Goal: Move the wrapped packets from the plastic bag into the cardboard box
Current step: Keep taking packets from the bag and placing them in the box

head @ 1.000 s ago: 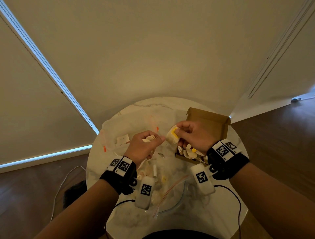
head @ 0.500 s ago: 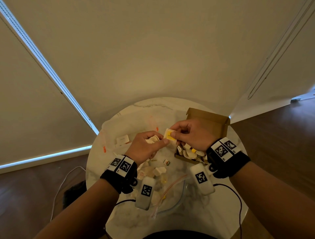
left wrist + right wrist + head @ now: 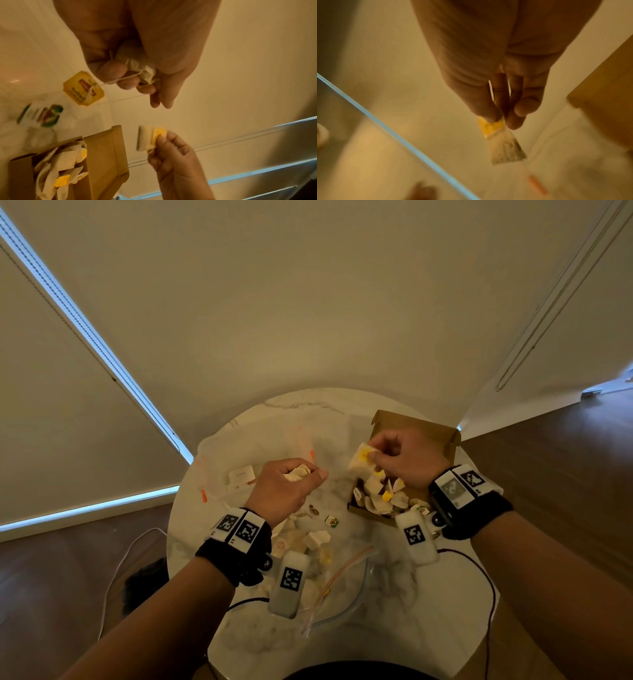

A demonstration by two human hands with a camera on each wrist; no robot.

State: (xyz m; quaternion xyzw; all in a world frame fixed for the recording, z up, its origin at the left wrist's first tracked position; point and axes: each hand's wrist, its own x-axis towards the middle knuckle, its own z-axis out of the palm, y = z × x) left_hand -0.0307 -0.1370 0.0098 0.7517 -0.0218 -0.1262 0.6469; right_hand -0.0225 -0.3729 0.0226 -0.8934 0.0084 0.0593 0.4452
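Note:
My right hand (image 3: 376, 451) pinches a pale packet with a yellow tag (image 3: 363, 458) (image 3: 502, 140) over the near left corner of the open cardboard box (image 3: 442, 436) (image 3: 106, 151), which holds several packets (image 3: 383, 494). To its left, my left hand (image 3: 301, 474) (image 3: 137, 81) grips a crumpled packet (image 3: 298, 473) (image 3: 140, 66), and a yellow tag (image 3: 83, 88) dangles from it on a string. The clear plastic bag (image 3: 342, 587) lies on the table under my left wrist, with more packets (image 3: 317, 539) in and around it.
All this sits on a round white marble table (image 3: 301, 412) set against pale blinds. A second clear bag with orange marks (image 3: 219, 470) and a white card (image 3: 241, 475) lies at the left. One small loose tag (image 3: 331, 521) rests mid-table. Cables trail off the near edge.
My right hand has carried its yellow-tagged packet to the right, away from the left hand and over the box. The left hand stays in place with its crumpled packet.

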